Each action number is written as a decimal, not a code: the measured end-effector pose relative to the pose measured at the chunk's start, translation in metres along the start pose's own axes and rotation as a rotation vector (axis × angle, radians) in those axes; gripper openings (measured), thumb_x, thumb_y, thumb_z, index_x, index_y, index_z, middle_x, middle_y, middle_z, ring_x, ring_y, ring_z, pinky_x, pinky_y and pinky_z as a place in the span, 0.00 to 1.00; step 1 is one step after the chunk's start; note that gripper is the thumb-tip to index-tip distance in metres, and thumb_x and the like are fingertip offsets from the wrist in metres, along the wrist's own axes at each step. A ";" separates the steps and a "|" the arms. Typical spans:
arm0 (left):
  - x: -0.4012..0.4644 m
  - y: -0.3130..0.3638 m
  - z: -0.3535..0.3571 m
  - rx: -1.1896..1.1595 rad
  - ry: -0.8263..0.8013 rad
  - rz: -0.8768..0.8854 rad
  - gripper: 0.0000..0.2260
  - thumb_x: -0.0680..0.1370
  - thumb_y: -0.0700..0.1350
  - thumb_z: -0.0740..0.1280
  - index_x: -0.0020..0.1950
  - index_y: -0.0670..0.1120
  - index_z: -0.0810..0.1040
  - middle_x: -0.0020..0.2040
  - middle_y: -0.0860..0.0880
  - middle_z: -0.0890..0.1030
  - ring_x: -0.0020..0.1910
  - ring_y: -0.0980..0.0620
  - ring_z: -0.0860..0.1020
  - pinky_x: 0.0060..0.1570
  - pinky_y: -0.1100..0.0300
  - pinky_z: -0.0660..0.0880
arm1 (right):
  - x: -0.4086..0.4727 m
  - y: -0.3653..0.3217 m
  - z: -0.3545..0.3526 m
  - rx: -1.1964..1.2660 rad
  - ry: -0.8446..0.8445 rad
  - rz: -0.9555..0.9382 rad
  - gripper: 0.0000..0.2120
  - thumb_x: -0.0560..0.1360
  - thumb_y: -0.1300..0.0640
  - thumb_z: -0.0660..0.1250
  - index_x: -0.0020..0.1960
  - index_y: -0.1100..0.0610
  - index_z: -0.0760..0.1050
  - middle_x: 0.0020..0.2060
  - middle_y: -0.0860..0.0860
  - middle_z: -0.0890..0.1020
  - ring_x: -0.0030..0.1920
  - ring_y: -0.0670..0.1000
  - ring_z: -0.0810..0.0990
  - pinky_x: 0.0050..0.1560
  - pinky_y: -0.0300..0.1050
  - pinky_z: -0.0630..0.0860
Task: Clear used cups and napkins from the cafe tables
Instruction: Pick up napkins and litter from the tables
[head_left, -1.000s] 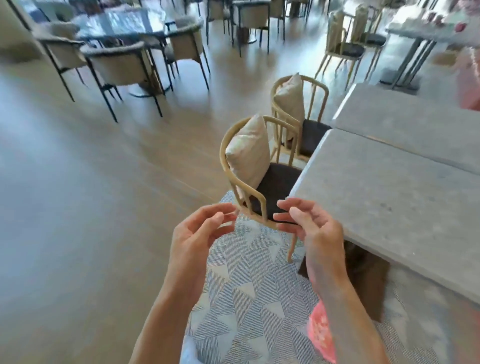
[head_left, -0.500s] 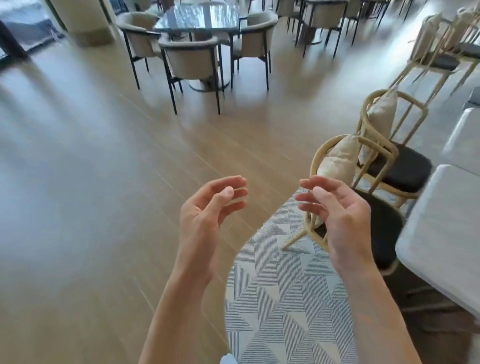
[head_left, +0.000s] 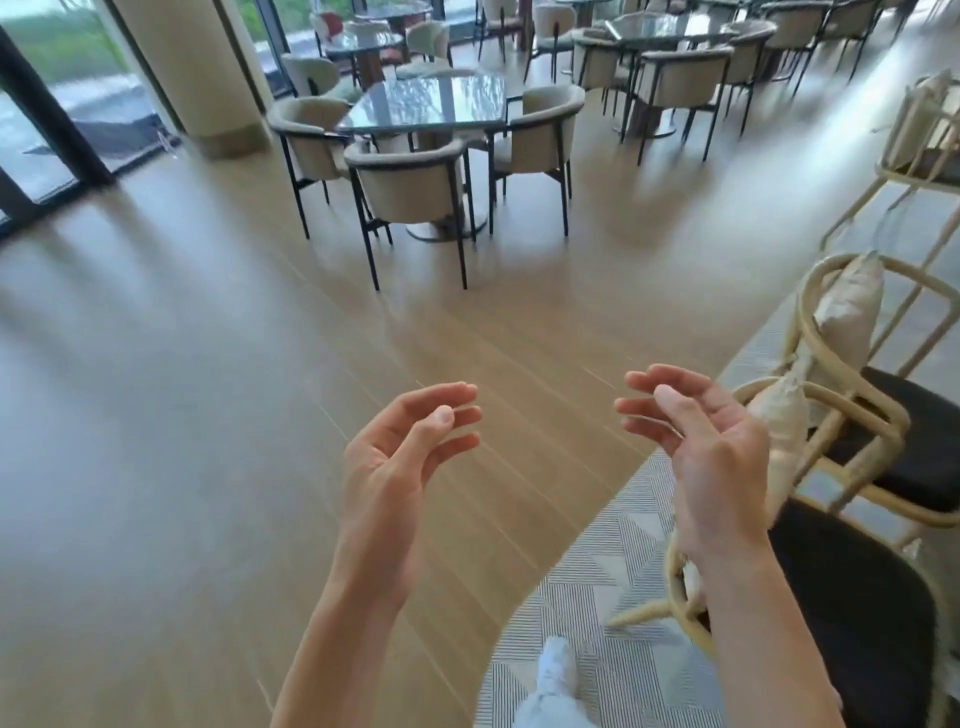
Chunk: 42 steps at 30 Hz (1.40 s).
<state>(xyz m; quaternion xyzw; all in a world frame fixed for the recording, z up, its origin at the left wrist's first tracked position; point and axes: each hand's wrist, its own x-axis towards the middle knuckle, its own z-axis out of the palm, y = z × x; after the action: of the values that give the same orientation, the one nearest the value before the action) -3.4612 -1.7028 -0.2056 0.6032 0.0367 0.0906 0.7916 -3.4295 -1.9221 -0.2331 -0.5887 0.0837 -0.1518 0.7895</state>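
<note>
We are holding our left hand and our right hand up in front of us, palms facing each other. Both are loose, with fingers softly bent, and are carrying nothing. We are not seeing any cups or napkins. Far past our fingertips a glass table is sitting with round-backed chairs around it. Just beside our right hand, woven chairs are holding cushions.

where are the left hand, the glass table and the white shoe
left hand (head_left: 387, 470), head view, on the palm
glass table (head_left: 431, 101), head view, on the bare glass top
white shoe (head_left: 557, 664), head view, on the toe
</note>
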 end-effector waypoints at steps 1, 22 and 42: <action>0.022 0.001 0.008 0.019 0.016 0.002 0.10 0.77 0.43 0.67 0.52 0.46 0.87 0.56 0.43 0.86 0.57 0.43 0.84 0.55 0.54 0.81 | 0.026 0.002 0.008 0.012 -0.009 0.013 0.09 0.82 0.67 0.63 0.54 0.60 0.81 0.49 0.58 0.87 0.45 0.56 0.86 0.45 0.43 0.83; 0.479 -0.071 0.191 -0.053 -0.169 -0.005 0.10 0.77 0.42 0.66 0.51 0.47 0.87 0.56 0.43 0.86 0.57 0.43 0.84 0.54 0.53 0.81 | 0.475 0.029 0.069 -0.038 0.104 -0.064 0.09 0.81 0.68 0.63 0.52 0.62 0.82 0.46 0.57 0.87 0.42 0.55 0.86 0.44 0.44 0.83; 0.890 -0.148 0.426 -0.049 -0.456 -0.109 0.09 0.76 0.42 0.66 0.50 0.45 0.86 0.54 0.42 0.86 0.54 0.42 0.84 0.53 0.53 0.81 | 0.894 0.046 0.076 -0.025 0.409 -0.146 0.11 0.81 0.70 0.62 0.50 0.60 0.82 0.43 0.58 0.87 0.39 0.54 0.85 0.42 0.41 0.82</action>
<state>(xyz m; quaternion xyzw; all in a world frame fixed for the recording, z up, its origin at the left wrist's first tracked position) -2.5020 -1.9775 -0.1871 0.5859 -0.1129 -0.0899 0.7975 -2.5587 -2.1443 -0.2133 -0.5599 0.2012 -0.3237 0.7357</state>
